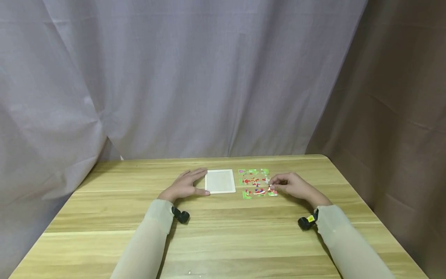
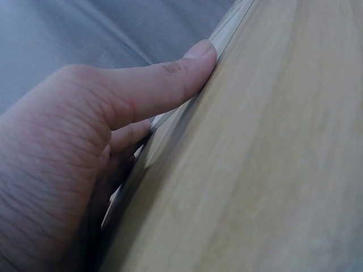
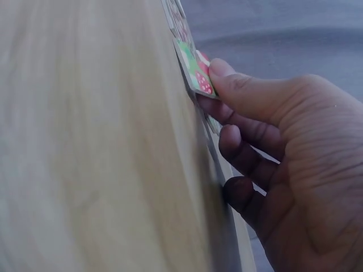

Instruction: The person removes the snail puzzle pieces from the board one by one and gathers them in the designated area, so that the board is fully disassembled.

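Note:
A white square puzzle frame (image 1: 220, 192) lies flat on the table. Along its left side sits my left hand (image 1: 184, 185), the thumb touching the near left corner and the straight fingers at the far left corner. To the right of the frame, several colourful jigsaw pieces (image 1: 246, 181) are laid out in rough rows. My right hand (image 1: 292, 186) is at their right end. In the right wrist view its thumb and index finger pinch a green puzzle piece with a red, white-spotted mushroom (image 3: 195, 71), tilted up slightly from the table. The other fingers are curled.
The light wooden table (image 1: 223, 236) spreads out on all sides of the frame and pieces. A grey curtain (image 1: 209, 77) hangs behind its far edge, and a darker brown curtain (image 1: 393, 116) hangs on the right.

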Demonstrator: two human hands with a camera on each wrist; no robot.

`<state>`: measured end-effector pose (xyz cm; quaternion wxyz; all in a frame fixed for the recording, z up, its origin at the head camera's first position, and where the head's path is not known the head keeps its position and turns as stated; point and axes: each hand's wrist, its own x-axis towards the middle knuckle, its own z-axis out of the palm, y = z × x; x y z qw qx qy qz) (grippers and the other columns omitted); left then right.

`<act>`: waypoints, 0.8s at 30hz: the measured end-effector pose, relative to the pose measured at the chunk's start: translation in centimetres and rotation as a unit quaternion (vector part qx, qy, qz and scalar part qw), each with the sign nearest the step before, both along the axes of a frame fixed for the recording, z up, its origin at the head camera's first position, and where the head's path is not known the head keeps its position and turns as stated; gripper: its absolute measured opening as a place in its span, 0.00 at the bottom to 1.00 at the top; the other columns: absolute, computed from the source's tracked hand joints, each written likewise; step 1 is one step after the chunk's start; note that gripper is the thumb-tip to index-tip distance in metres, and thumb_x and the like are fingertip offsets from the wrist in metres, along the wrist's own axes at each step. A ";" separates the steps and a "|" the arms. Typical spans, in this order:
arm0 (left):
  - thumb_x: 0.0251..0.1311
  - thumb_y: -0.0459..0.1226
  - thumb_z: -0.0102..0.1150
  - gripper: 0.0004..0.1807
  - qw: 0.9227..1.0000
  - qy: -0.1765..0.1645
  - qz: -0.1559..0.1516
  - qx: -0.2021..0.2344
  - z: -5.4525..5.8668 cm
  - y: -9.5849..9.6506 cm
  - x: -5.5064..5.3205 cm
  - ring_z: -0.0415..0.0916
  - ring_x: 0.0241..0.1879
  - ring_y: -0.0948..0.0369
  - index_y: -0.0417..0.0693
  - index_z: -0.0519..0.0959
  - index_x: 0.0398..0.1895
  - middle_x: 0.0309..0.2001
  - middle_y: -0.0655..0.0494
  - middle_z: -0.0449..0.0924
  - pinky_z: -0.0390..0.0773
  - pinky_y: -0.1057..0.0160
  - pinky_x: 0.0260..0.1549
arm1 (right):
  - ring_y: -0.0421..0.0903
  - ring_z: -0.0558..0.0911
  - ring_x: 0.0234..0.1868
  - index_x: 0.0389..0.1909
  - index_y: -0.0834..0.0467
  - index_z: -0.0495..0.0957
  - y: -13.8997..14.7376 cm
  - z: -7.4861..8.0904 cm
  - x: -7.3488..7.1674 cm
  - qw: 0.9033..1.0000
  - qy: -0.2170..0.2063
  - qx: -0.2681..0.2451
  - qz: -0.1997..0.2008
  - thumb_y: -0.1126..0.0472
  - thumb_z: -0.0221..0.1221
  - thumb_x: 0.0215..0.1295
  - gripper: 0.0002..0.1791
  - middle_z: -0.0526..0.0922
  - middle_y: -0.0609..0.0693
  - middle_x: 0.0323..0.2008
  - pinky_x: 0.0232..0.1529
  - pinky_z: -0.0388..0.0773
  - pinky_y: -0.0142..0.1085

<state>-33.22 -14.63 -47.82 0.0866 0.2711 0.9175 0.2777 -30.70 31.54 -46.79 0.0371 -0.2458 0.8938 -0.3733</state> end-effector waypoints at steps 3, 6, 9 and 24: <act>0.69 0.60 0.73 0.55 1.000 -0.001 -0.002 -0.001 -0.2 0.0 0.0 0.53 0.91 0.43 0.46 0.61 0.91 0.91 0.45 0.56 0.40 0.34 0.92 | 0.34 0.84 0.39 0.46 0.59 0.92 0.1 -0.2 0.1 1.000 0.009 0.006 0.001 0.64 0.70 0.77 0.05 0.94 0.49 0.38 0.43 0.83 0.30; 0.69 0.60 0.72 0.55 1.000 -0.004 -0.003 -0.002 -0.3 0.1 0.1 0.52 0.91 0.43 0.46 0.60 0.91 0.92 0.45 0.56 0.40 0.35 0.92 | 0.33 0.83 0.38 0.44 0.59 0.92 0.2 -0.5 0.2 1.000 0.016 0.013 -0.002 0.64 0.71 0.77 0.03 0.93 0.47 0.37 0.42 0.82 0.29; 0.68 0.60 0.72 0.56 1.000 -0.004 -0.004 -0.004 -0.4 0.1 0.1 0.52 0.91 0.44 0.47 0.60 0.91 0.92 0.46 0.56 0.40 0.35 0.92 | 0.33 0.81 0.36 0.42 0.60 0.91 0.2 -0.7 0.2 1.000 0.023 0.017 0.000 0.64 0.71 0.76 0.03 0.92 0.46 0.35 0.40 0.80 0.30; 0.67 0.61 0.73 0.56 1.000 0.006 0.001 -0.006 -0.4 0.0 -0.3 0.52 0.91 0.45 0.48 0.61 0.91 0.91 0.48 0.57 0.42 0.36 0.92 | 0.33 0.82 0.44 0.44 0.52 0.93 -0.3 -0.4 0.0 0.998 0.039 0.049 -0.012 0.60 0.72 0.77 0.02 0.94 0.48 0.46 0.47 0.82 0.31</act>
